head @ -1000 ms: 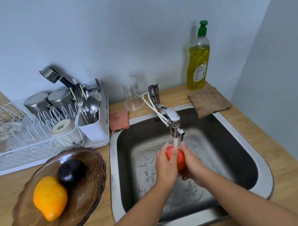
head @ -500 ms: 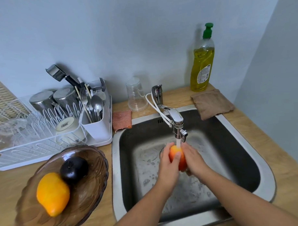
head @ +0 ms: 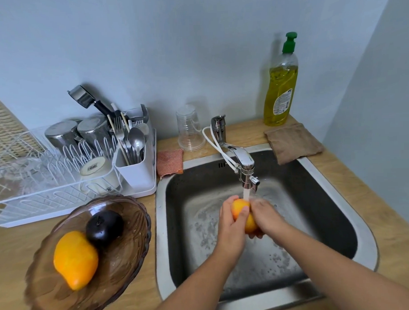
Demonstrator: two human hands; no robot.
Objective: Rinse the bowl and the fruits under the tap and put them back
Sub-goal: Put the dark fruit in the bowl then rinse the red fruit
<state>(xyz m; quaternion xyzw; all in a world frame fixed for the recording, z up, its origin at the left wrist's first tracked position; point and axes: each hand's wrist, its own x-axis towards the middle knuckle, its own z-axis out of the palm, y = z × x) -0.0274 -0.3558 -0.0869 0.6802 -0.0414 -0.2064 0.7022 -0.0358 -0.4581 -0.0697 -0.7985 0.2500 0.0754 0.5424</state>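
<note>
1. Both hands are in the sink (head: 161,226), over the middle of the basin and right under the tap (head: 243,158) spout.
2. Water stream (head: 246,194) is running and hits the top of the yellow-red fruit (head: 239,206).
3. Left hand (head: 231,224): fingers (head: 229,201) curled round the fruit's left side, thumb laid across its front.
4. Right hand (head: 267,216): cups the fruit from the right, with fingertips showing under it. The hand is motion-blurred, so I can't tell how far the fingers are spread.
5. The fruit is held up close to the spout, clear of the basin floor. The floor is wet, with droplet patches.
6. Brown glass bowl (head: 133,261) sits on the tabletop (head: 386,218) left of the sink, just beside the rim. There are water drops on its inside.
7. In the bowl: orange fruit (head: 75,259) at front left, dark fruit (head: 104,228) behind it, the two touching.
8. Behind the bowl: white dish rack (head: 26,204) holding upturned steel cups (head: 63,136) and a white mug (head: 95,166) on its side. A cutlery holder (head: 137,174) with forks and spoons is at its right end.
9. Back edge: orange scrub cloth (head: 170,161) at the sink's rear left corner, clear cup (head: 190,129) upside down near the tap base.
10. Dish soap bottle (head: 280,87) stands by the wall at rear right. Brown cloth (head: 293,142) in front of it overlaps the sink rim.
</note>
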